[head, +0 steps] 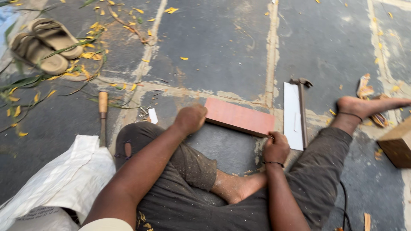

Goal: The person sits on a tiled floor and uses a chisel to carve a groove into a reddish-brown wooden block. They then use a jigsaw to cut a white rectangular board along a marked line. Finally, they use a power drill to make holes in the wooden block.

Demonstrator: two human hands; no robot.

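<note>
Grey paved ground, left hand [190,119] fisted on reddish board [239,117], right hand [276,147] grip closed at its corner

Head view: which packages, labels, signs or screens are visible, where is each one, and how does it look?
White sack: lower left on the pavement, beside the person's left knee; soft woven bag, crumpled, white, with small dark print near its bottom edge.
No signs or screens show, and no separate labels.

Even, diffuse daylight, moderately bright; shadows soft and faint, no glare. Slight motion blur throughout, strongest on the left hand [190,119]. Mild wide-angle distortion at frame edges.
</note>
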